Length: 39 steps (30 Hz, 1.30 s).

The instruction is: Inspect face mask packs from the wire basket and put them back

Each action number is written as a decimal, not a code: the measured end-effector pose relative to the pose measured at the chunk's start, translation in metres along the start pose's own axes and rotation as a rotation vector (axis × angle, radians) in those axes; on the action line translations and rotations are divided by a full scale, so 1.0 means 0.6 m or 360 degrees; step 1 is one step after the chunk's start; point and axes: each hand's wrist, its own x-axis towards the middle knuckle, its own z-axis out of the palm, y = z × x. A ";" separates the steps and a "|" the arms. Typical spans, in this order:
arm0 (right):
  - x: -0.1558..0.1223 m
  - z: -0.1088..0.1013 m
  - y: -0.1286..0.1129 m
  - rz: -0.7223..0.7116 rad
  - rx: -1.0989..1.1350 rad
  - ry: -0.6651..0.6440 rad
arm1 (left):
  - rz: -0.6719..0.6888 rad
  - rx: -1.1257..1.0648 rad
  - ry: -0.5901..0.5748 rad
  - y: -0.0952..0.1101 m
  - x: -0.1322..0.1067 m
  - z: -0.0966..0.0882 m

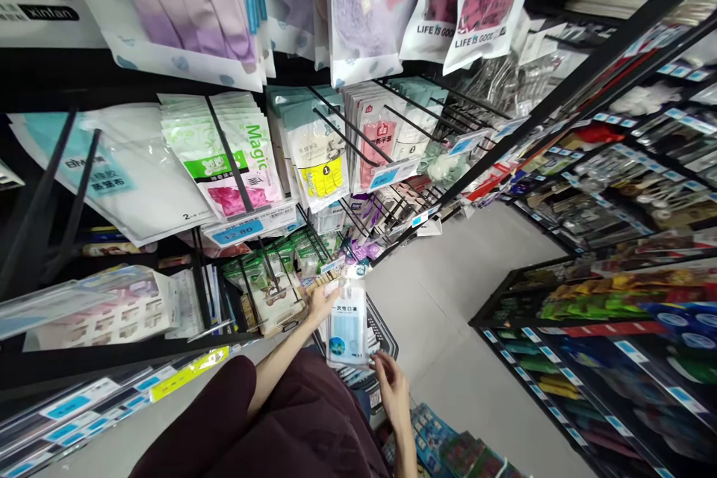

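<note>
A clear pack of blue disposable face masks (pixel 348 332) is held upright in front of my body. My left hand (pixel 323 306) grips the pack along its upper left edge, the fingers partly behind it. At the pack's lower right corner is my right hand (pixel 390 385), with bent fingers that seem to pinch that corner. Below the pack, the dark rim of a basket or cart (pixel 386 334) shows, partly covered by the pack and my hands.
Hooks on the left rack carry packaged gloves (pixel 322 157), green-and-white Magic packs (pixel 229 157) and other bags. Price tags (pixel 240 230) stick out from the hooks. Blue packages (pixel 429 433) lie low beside my right arm. Another stocked shelf (pixel 565 328) stands across the grey floor (pixel 448 299).
</note>
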 end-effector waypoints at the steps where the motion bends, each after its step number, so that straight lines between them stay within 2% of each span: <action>1: 0.000 -0.001 0.003 0.0011 0.0016 -0.0017 | 0.0014 0.0032 0.0065 -0.001 0.011 -0.006; 6: 0.000 0.000 0.012 0.0020 0.0093 -0.0056 | 0.0097 0.0138 0.0296 0.000 0.051 -0.033; 13: -0.001 0.005 0.014 0.0006 0.0064 -0.0063 | 0.0135 0.0186 0.0532 0.001 0.082 -0.052; 20: -0.004 0.006 0.013 0.0013 0.0012 -0.0065 | 0.0338 0.0172 0.0490 0.007 0.085 -0.058; 23: -0.004 0.006 0.014 0.0007 0.0016 -0.0052 | 0.0373 0.0179 0.0531 0.016 0.086 -0.057; 30: -0.005 0.004 0.026 0.0001 0.0028 -0.0081 | 0.0385 0.0206 0.0559 0.040 0.090 -0.055; 39: -0.003 0.008 0.041 0.0002 0.0052 -0.0061 | 0.0328 0.0203 0.0601 0.037 0.091 -0.055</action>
